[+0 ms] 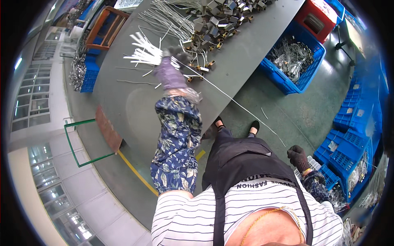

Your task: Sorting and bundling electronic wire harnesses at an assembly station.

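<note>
My left hand (pixel 175 57), in a dark glove with a purple wrap at the wrist, reaches over the grey table (pixel 139 110). Its fingers are closed round a bundle of white wires (pixel 144 52), whose ends fan out to the left. From that hand one long white wire (pixel 242 107) runs down past the table edge, its lower end near my right hand. Beside the right hip is my right hand (pixel 297 158), dark-gloved and curled into a fist; what it holds, if anything, is hidden. Small boxy metal pieces (pixel 221 22) with brass-coloured parts are heaped just beyond my left hand.
More loose wires (pixel 168 18) lie across the table's far side. A blue crate (pixel 287 84) full of wired parts stands right of the table, a red box (pixel 316 18) behind it. Blue crates (pixel 349 153) line the right side. A green metal frame (pixel 69 143) is at left.
</note>
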`<state>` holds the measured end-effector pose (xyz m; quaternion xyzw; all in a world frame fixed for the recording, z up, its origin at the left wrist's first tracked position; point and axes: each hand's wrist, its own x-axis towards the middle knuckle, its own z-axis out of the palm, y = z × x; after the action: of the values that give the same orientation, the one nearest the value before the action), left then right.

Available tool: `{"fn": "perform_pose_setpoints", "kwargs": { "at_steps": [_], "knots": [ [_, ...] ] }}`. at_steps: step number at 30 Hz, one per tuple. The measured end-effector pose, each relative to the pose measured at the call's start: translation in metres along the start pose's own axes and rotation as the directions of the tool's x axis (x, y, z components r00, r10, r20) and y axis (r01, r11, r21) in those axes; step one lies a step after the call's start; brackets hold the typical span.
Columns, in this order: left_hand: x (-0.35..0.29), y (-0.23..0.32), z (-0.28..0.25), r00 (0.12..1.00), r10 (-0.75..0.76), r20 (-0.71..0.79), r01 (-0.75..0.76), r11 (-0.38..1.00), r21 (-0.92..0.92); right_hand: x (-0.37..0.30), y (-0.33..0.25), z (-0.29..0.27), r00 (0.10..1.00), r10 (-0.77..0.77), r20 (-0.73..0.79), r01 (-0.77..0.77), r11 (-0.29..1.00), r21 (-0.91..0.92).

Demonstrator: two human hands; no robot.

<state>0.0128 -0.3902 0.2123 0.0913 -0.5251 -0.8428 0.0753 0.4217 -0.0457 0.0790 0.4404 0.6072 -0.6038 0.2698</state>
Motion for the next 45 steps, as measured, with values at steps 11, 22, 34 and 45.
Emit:
{"fn": "perform_pose_setpoints", "kwargs": {
  "at_steps": [11,22,34,45],
  "knots": [
    [0.020,-0.027,-0.068,0.989,-0.115,-0.098,0.112,0.993,-0.039,-0.009,0.008,-0.006,0.997,0.025,-0.068,-0.027,0.999,-0.024],
    [-0.085,-0.022,-0.041,0.908,-0.418,0.029,0.183,0.457,0.870,0.006,-0.067,0.063,0.983,-0.066,0.173,0.047,0.992,0.115],
    [-0.035,-0.028,-0.118,0.943,-0.264,-0.204,0.330,0.654,0.681,0.050,-0.279,0.260,0.518,-0.749,0.414,0.853,0.421,-0.307],
    [-0.075,-0.060,-0.064,0.805,-0.584,0.105,0.594,0.792,-0.140,0.078,-0.309,0.214,0.772,-0.568,0.286,0.303,0.724,0.620]
  ]
}}
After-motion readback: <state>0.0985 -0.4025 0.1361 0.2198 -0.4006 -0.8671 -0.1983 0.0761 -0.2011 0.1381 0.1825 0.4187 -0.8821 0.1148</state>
